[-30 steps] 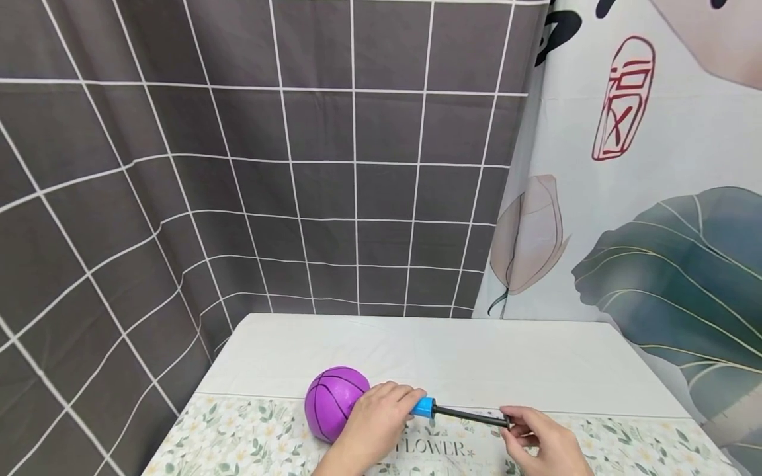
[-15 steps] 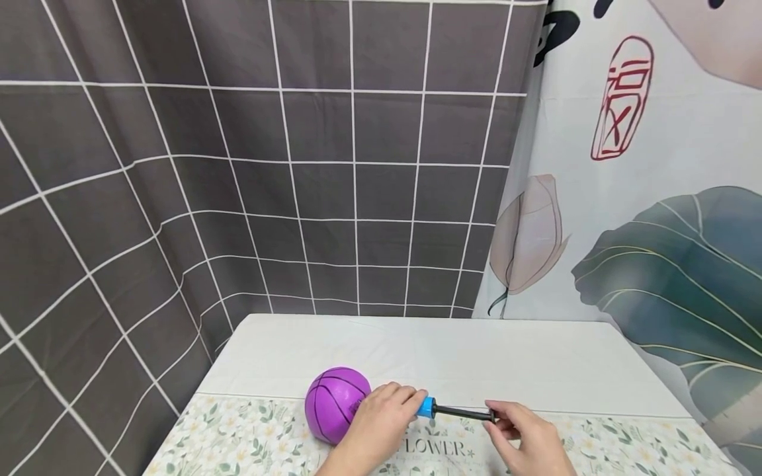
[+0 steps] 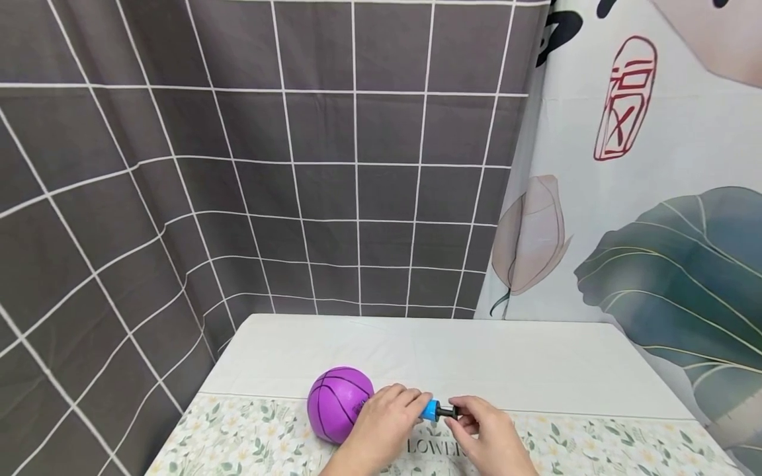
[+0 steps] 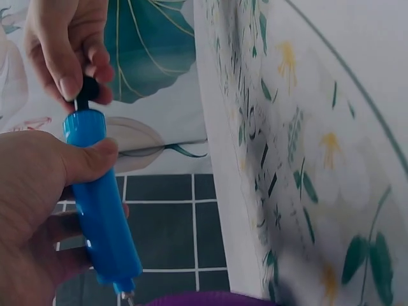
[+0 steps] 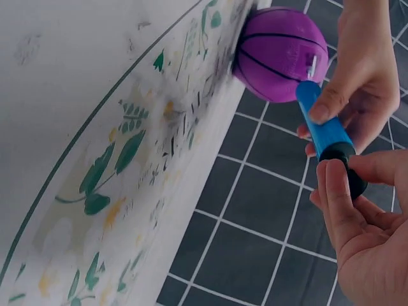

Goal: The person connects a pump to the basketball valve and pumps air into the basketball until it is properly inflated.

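1. Far left and running behind everything, there's a dark grey curtain [image 3: 238,165] with a white grid on it. It covers most of the backdrop.
2. Below that is my table [image 3: 286,350], plain white on the far part, with a floral print [image 3: 232,430] on the near part.
3. Next along, the purple ball [image 3: 336,404] with black seam lines, sitting on the table left of centre, just beside my left hand.
4. Then a shiny metal tip [image 5: 311,64] on the ball end of the pump, right up by the ball. Can't tell if it's actually in.
5. My left hand [image 3: 383,423] is wrapped around the blue pump [image 4: 105,210], thumb lying across the barrel. The pump's between the ball and my other hand, above the floral print.
6. A short bit of black rod [image 3: 444,411] pokes out of the barrel's right end, and some partly covered lettering [image 3: 434,447] shows on the table below.
7. My right hand [image 3: 491,436] has the black handle [image 5: 358,185] pinched between thumb and fingers, close up to the barrel.
8. Far right: a white hanging cloth [image 3: 583,198] with a red stamp [image 3: 626,99], a pinkish bud [image 3: 532,238] and a big green leaf [image 3: 673,284].
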`<act>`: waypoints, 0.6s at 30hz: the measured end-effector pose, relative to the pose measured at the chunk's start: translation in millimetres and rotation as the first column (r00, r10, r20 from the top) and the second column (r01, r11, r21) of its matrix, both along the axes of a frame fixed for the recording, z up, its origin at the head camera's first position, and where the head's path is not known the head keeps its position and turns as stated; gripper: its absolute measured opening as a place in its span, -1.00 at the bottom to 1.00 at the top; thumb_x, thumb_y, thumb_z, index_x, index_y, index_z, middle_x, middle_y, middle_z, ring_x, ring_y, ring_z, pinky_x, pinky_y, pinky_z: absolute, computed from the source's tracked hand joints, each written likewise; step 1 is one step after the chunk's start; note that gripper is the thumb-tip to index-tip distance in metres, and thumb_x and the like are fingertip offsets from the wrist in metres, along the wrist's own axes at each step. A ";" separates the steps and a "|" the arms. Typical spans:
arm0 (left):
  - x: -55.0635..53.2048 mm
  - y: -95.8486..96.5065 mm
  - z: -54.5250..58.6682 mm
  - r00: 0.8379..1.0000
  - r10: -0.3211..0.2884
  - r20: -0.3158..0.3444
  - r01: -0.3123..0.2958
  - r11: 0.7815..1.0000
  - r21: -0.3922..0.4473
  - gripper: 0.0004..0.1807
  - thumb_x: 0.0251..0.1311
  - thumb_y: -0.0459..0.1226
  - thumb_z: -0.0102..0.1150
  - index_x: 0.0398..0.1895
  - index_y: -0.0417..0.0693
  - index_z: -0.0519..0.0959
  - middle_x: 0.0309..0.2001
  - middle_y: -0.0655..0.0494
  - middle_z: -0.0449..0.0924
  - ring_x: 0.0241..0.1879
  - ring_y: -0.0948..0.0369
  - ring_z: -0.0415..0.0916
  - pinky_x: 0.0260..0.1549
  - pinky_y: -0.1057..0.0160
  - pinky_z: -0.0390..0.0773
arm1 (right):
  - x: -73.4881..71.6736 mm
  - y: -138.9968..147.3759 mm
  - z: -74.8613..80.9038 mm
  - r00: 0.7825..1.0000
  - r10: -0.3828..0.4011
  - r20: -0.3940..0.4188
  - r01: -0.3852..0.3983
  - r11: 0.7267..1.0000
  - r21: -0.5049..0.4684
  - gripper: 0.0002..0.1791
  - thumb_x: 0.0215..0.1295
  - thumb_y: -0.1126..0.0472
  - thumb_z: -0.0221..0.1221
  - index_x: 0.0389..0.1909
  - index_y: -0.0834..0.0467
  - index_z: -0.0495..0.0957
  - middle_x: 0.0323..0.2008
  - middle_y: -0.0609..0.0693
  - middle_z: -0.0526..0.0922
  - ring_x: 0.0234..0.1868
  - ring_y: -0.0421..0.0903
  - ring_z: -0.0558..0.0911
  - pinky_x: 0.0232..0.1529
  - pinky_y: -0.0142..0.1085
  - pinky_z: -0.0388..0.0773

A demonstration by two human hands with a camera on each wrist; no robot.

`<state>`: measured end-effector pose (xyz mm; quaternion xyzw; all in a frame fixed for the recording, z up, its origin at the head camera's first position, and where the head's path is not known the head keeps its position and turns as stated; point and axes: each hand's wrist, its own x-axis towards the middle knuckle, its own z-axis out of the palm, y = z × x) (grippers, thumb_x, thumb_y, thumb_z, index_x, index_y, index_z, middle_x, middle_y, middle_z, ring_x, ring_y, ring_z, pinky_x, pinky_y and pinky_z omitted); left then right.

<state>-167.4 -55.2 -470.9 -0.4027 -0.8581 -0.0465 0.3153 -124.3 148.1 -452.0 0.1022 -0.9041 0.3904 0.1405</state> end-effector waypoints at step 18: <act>-3.6 -9.8 -0.1 0.997 0.000 0.077 -0.002 1.000 0.019 -0.50 0.10 -0.13 0.47 0.15 0.13 0.62 -0.02 0.31 0.69 -0.07 0.33 0.61 0.08 0.30 0.60 | 17.6 52.8 7.6 0.955 -0.200 0.218 0.206 0.978 -0.006 -0.71 0.14 0.31 0.43 -0.08 0.17 0.70 -0.43 -0.16 0.65 -0.46 -0.38 0.59 -0.41 -0.50 0.64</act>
